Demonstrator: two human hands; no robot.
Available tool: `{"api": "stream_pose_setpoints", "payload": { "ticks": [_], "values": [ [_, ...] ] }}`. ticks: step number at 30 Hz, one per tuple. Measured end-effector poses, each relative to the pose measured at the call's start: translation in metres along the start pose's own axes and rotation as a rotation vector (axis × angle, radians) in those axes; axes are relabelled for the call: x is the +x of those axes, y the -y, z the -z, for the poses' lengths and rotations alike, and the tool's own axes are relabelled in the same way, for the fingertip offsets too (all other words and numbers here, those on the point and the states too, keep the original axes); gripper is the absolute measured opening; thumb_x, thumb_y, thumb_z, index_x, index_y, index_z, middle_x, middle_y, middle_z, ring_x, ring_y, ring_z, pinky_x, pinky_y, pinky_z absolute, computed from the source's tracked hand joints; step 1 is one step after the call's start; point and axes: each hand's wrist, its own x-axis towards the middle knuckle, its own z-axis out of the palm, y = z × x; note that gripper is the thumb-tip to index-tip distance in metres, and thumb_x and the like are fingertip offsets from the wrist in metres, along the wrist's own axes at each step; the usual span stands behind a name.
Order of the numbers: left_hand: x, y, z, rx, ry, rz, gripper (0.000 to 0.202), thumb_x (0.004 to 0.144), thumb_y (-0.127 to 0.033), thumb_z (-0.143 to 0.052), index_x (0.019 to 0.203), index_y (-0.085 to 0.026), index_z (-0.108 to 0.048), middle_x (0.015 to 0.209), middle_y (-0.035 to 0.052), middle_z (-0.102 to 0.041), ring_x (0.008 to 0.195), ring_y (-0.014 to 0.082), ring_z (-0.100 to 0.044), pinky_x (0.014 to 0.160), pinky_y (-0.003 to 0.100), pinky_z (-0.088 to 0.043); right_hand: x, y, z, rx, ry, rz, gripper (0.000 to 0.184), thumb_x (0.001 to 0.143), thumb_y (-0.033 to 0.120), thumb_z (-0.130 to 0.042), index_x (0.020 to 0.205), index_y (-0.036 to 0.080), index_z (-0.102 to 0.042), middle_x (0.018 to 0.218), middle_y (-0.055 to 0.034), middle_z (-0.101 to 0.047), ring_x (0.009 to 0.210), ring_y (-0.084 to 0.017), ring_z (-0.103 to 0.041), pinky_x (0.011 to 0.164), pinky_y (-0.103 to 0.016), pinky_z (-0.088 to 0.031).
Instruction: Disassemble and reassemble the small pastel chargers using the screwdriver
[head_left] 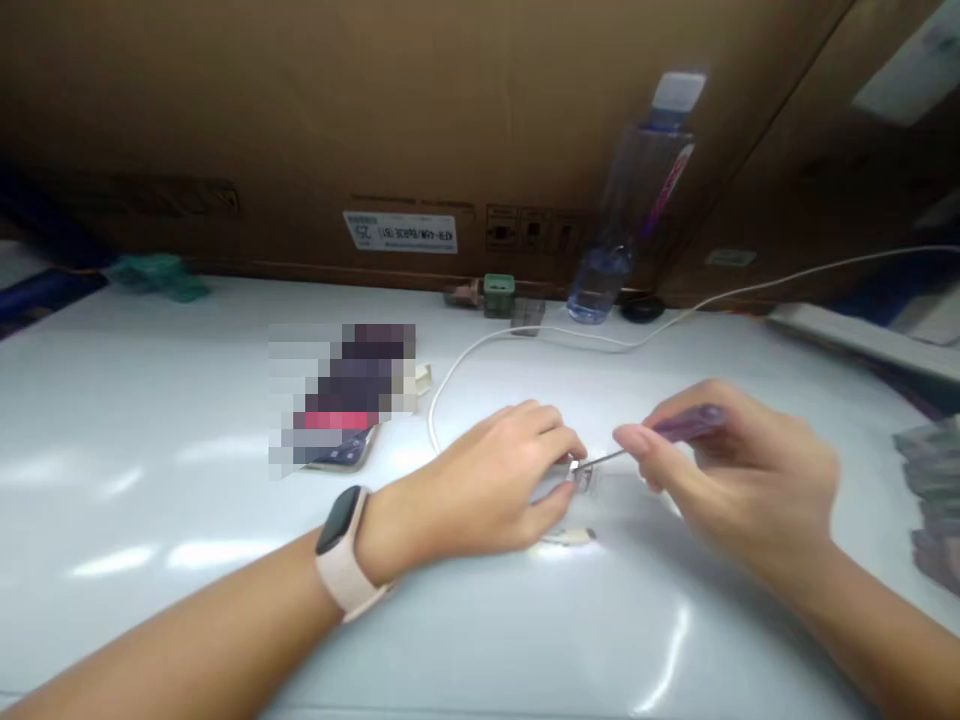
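Blur and the left hand [495,485] half hide a small clear part [582,478] pinched in its fingers [559,440] on the bench [150,430]. From 3 o'clock, right hand [739,475] fingers grip a screwdriver [686,425], tip touching it.

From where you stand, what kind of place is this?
Probably an assembly or repair bench: glossy white table, large brown cardboard boxes behind it, right hand holding a purple-handled screwdriver to a small clear part in the left hand.
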Motion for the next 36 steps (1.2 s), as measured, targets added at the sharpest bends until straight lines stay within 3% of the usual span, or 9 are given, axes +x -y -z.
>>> {"api": "stream_pose_setpoints", "payload": {
  "ticks": [4,10,15,22,28,32,36],
  "values": [
    [0.000,0.000,-0.001,-0.013,0.004,0.006,0.022,0.103,-0.022,-0.061,0.121,-0.016,-0.070,0.111,0.0097,-0.069,0.107,0.0254,-0.065,0.097,0.038,-0.052,0.000,0.004,-0.003,0.006,-0.059,-0.031,0.037,0.092,0.045,-0.083,0.070,0.027,-0.058,0.054,0.0051,-0.063,0.045,-0.014,-0.054,0.051,-0.031,-0.043],
    [0.001,0.002,-0.004,-0.014,-0.022,0.002,0.019,0.102,-0.024,-0.063,0.117,-0.016,-0.071,0.111,0.0098,-0.070,0.106,0.0259,-0.065,0.097,0.039,-0.053,0.002,0.006,-0.002,-0.114,-0.067,0.035,0.044,0.095,0.044,-0.078,0.063,0.026,-0.055,0.050,0.0060,-0.057,0.042,-0.011,-0.047,0.046,-0.029,-0.035],
    [0.001,0.002,-0.005,0.004,-0.038,0.015,0.018,0.100,-0.026,-0.066,0.114,-0.016,-0.070,0.111,0.0101,-0.071,0.106,0.0263,-0.066,0.096,0.039,-0.053,0.005,0.008,0.001,-0.174,0.015,0.112,0.042,0.102,0.035,-0.066,0.063,0.024,-0.058,0.049,0.0053,-0.052,0.044,-0.011,-0.049,0.049,-0.028,-0.037],
    [0.001,0.002,-0.006,0.006,-0.038,0.008,0.018,0.101,-0.027,-0.065,0.115,-0.016,-0.070,0.111,0.0101,-0.071,0.105,0.0262,-0.066,0.094,0.038,-0.054,0.010,0.005,0.006,0.055,0.104,-0.023,0.020,0.094,0.035,-0.079,0.079,0.025,-0.070,0.053,0.0075,-0.062,0.042,-0.011,-0.056,0.047,-0.024,-0.043],
    [0.001,0.000,-0.005,0.011,-0.055,0.018,0.014,0.101,-0.025,-0.065,0.111,-0.016,-0.069,0.110,0.0097,-0.071,0.103,0.0257,-0.067,0.091,0.038,-0.054,0.017,-0.001,0.025,0.115,0.315,0.099,0.008,0.098,0.034,-0.074,0.100,0.027,-0.074,0.067,0.0047,-0.072,0.054,-0.013,-0.068,0.055,-0.023,-0.052],
    [0.001,0.000,-0.006,0.004,-0.051,0.038,0.017,0.100,-0.027,-0.067,0.113,-0.016,-0.071,0.110,0.0094,-0.071,0.104,0.0257,-0.067,0.092,0.038,-0.054,0.018,-0.006,0.035,0.122,0.377,0.125,0.012,0.103,0.036,-0.069,0.113,0.030,-0.072,0.085,0.0023,-0.077,0.064,-0.013,-0.074,0.061,-0.023,-0.058],
    [0.001,0.000,-0.006,-0.005,-0.048,0.034,0.017,0.100,-0.025,-0.067,0.114,-0.016,-0.071,0.111,0.0095,-0.071,0.105,0.0256,-0.067,0.094,0.038,-0.054,0.019,-0.010,0.038,0.140,0.407,0.161,0.013,0.103,0.037,-0.069,0.115,0.033,-0.071,0.089,0.0022,-0.079,0.068,-0.015,-0.076,0.062,-0.024,-0.060]
  ]
}}
